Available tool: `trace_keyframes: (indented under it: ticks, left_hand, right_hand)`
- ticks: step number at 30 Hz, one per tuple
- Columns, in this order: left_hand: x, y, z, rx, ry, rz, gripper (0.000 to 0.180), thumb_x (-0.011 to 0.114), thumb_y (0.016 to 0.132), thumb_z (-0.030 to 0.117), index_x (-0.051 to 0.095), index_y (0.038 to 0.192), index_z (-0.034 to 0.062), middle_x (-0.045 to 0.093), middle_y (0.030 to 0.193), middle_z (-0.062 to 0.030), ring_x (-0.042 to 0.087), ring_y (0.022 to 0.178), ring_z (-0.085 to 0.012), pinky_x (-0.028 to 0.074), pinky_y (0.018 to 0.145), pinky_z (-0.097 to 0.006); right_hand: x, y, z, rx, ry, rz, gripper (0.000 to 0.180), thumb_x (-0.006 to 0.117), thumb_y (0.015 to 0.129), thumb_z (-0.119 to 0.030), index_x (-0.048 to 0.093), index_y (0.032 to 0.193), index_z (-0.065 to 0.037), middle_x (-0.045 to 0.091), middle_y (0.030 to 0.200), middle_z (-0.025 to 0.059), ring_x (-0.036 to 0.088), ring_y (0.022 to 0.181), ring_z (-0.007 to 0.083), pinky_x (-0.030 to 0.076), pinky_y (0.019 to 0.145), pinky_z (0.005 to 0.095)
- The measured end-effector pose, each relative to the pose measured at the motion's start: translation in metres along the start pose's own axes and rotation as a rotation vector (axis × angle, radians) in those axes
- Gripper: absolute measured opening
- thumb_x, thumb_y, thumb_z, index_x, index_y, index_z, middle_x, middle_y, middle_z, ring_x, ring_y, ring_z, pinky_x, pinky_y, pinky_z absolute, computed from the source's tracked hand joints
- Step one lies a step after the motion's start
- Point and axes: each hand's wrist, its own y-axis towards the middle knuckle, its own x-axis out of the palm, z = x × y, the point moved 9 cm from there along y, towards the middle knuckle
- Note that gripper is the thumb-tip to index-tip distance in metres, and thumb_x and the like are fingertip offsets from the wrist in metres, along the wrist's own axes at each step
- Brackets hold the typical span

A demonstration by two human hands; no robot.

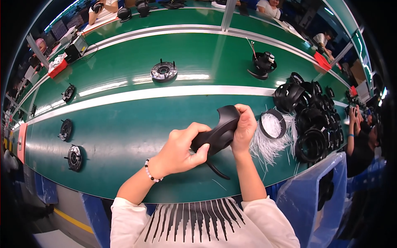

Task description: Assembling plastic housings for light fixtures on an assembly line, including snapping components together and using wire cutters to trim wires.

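Both hands grip black curved plastic shell (218,131), held in air just above near edge of green belt (124,136).

Left hand (182,149): fingers wrapped over shell's lower end, thumb pressing. Right hand (244,126): fingers curled shut on upper end.

Thin black tail hangs below shell.

Judgement: shell light, rigid, smooth and likely slippery; best held at thick ends, not by thin tail.

Just right: round black dish (273,124) of white ties, loose ties (269,144) spilled beside. Beyond: pile of black ring parts (310,120). Farther on belt: round disc assembly (163,71).
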Motion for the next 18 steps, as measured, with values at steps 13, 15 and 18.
trace_keyframes:
  ticks: [13, 15, 18]
  left_hand:
    - [0.005, 0.025, -0.006, 0.066, 0.057, 0.132, 0.015, 0.064, 0.068, 0.008, 0.053, 0.072, -0.0002, 0.054, 0.065, -0.0128, 0.054, 0.055, -0.026, 0.042, 0.049, -0.029]
    - [0.013, 0.03, -0.009, 0.073, 0.147, 0.121, 0.015, 0.064, 0.068, 0.009, 0.052, 0.072, 0.0002, 0.052, 0.062, -0.0124, 0.052, 0.053, -0.0261, 0.042, 0.048, -0.029]
    - [0.028, 0.05, -0.001, 0.18, 0.186, 0.082, 0.017, 0.066, 0.067, 0.01, 0.052, 0.071, 0.0008, 0.051, 0.061, -0.0116, 0.051, 0.051, -0.0262, 0.041, 0.045, -0.031]
  right_hand:
    - [-0.021, -0.001, -0.017, -0.129, -0.165, 0.118, 0.045, 0.068, 0.071, -0.039, 0.052, 0.083, 0.002, 0.049, 0.066, -0.0024, 0.042, 0.056, 0.0032, 0.035, 0.049, 0.0162]
    - [-0.032, 0.003, -0.02, -0.142, -0.215, 0.105, 0.043, 0.069, 0.071, -0.038, 0.053, 0.081, 0.001, 0.052, 0.064, -0.0011, 0.044, 0.053, 0.003, 0.035, 0.047, 0.0161]
    - [-0.05, 0.013, -0.02, -0.069, -0.21, 0.019, 0.042, 0.067, 0.073, -0.033, 0.053, 0.088, 0.003, 0.06, 0.074, 0.0055, 0.056, 0.065, 0.009, 0.046, 0.06, 0.0204]
